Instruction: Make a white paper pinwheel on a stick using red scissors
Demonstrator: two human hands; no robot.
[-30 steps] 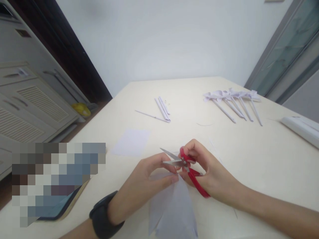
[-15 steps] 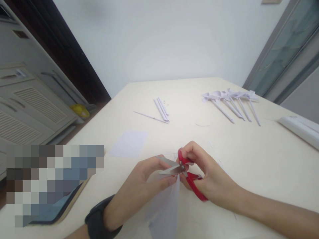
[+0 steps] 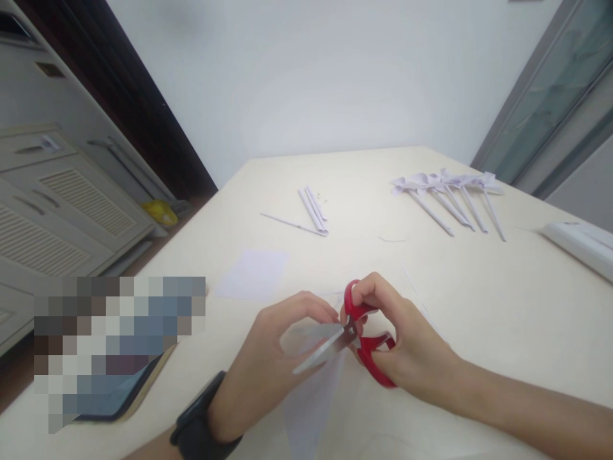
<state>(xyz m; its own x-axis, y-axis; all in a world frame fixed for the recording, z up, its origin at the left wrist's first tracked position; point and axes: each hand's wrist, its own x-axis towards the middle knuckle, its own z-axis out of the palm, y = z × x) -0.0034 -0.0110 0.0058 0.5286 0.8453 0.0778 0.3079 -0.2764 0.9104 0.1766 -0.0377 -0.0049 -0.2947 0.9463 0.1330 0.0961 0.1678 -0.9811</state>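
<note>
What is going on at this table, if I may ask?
A person's right hand holds red-handled metal scissors, their blades parted in front of the left hand. The left hand holds a piece of thin white paper, which hangs below it. Farther back on the off-white table lie a flat white paper square, rolled white paper sticks and, to the right, white paper pinwheels.

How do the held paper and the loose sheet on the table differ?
The held paper is pinched in the left hand; the loose sheet lies flat on the table. The held paper shows as a tapering wedge, partly hidden; the loose sheet shows four sides. Both look white.
</note>
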